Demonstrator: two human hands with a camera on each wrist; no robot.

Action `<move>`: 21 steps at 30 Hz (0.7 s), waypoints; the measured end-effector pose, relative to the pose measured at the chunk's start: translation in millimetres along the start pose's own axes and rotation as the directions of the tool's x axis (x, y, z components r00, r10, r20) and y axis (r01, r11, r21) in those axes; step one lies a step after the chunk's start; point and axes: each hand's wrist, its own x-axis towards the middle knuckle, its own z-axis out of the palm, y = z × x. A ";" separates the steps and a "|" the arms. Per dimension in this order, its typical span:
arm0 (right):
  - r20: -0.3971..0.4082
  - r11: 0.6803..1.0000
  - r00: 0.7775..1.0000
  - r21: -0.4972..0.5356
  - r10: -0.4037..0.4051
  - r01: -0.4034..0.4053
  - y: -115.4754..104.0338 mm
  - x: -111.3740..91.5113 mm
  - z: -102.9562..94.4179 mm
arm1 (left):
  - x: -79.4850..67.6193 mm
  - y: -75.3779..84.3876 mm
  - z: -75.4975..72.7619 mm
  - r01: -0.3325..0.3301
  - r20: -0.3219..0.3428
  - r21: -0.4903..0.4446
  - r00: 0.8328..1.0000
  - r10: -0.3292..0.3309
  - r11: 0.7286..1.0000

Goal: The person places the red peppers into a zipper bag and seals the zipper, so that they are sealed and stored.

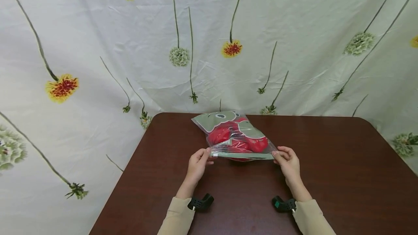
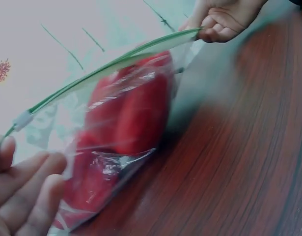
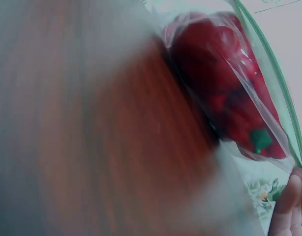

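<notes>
A clear zip bag [image 1: 249, 130] with a pale green printed pattern lies toward the back of the table. Inside it are several glossy red pepper-like things [image 2: 141, 113]; one shows a green stem [image 3: 260, 139]. The bag's green zip strip [image 1: 241, 155] runs level between my two hands, nearest to me. My left hand [image 1: 197, 166] pinches the strip's left end, close to the white slider [image 2: 23, 119]. At the strip's other end, my right hand [image 1: 289, 162] pinches the corner between thumb and fingers.
The dark brown table [image 1: 183, 188] has rounded far corners. Behind it hangs a pale cloth [image 1: 212, 21] printed with flowers, reaching down to the table's back edge. Black bands [image 1: 200, 202] sit on both wrists over beige sleeves [image 1: 177, 215].
</notes>
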 end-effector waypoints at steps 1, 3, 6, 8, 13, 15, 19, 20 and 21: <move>-0.017 1.000 1.000 0.026 -0.006 0.006 0.6 0.6 2.4 | 0.5 -0.2 0.5 -0.012 -0.023 -0.007 1.000 0.012 1.000; -0.053 0.996 0.998 0.081 -0.019 0.023 1.4 2.0 7.6 | 0.7 0.6 1.3 -0.040 -0.076 -0.016 0.996 0.039 0.999; -0.092 0.990 0.995 0.135 -0.038 0.050 1.6 3.3 14.7 | 0.8 0.0 1.8 -0.086 -0.170 0.015 0.982 0.087 0.996; -0.109 0.987 0.993 0.149 -0.042 0.058 1.6 3.4 19.7 | 0.0 -0.2 1.4 -0.107 -0.228 0.042 0.967 0.113 0.993; -0.106 0.997 0.993 -0.052 -0.054 0.048 3.5 -0.7 22.7 | -2.0 -5.7 6.1 -0.143 -0.285 0.026 0.947 0.145 0.989; -0.104 0.981 0.992 -0.186 -0.074 0.054 5.0 -4.0 22.2 | -3.0 -8.9 7.9 -0.147 -0.302 -0.006 0.943 0.138 0.989; -0.142 0.928 0.970 -0.347 -0.197 0.138 5.7 -13.4 26.2 | -4.6 -13.6 8.8 -0.171 -0.344 -0.048 0.928 0.144 0.984; -0.157 0.915 0.955 -0.361 -0.251 0.181 5.7 -15.9 28.5 | -4.9 -14.6 8.9 -0.176 -0.352 -0.048 0.924 0.148 0.983; -0.168 0.899 0.936 -0.371 -0.310 0.231 5.2 -18.7 31.4 | -5.3 -15.3 9.1 -0.184 -0.358 -0.056 0.921 0.152 0.981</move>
